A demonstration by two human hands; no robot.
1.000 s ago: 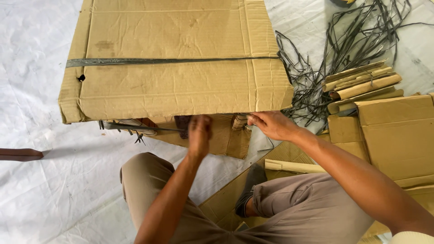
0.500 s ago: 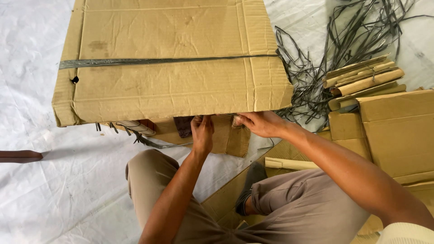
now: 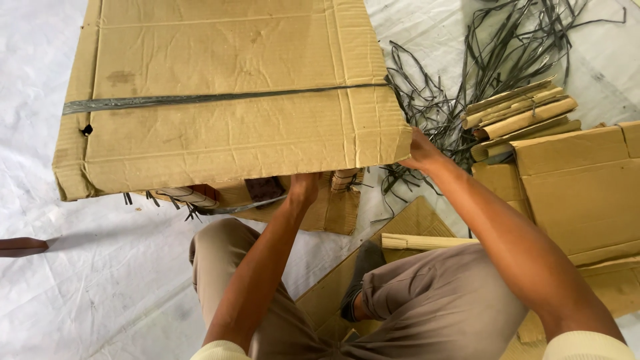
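Note:
A big flattened cardboard bundle [image 3: 227, 93], bound by a dark plastic strap [image 3: 200, 100], is tilted up in front of me. My left hand [image 3: 303, 188] grips its near lower edge from below, fingers hidden under the cardboard. My right hand [image 3: 421, 152] holds the bundle's near right corner. Under the raised edge I see smaller cardboard pieces [image 3: 333, 207] and a dark strap end [image 3: 233, 208].
A tangle of dark plastic straps [image 3: 480, 73] lies at the upper right. Rolled and flat cardboard pieces [image 3: 573, 180] are stacked on the right. My bent legs in tan trousers [image 3: 413, 293] rest on cardboard over a white sheet [image 3: 80, 280]. A brown object [image 3: 20, 245] lies at the left edge.
The bundle has shifted left and lifted a little. My right hand moved from the near edge to the right corner. My left hand stayed under the near edge.

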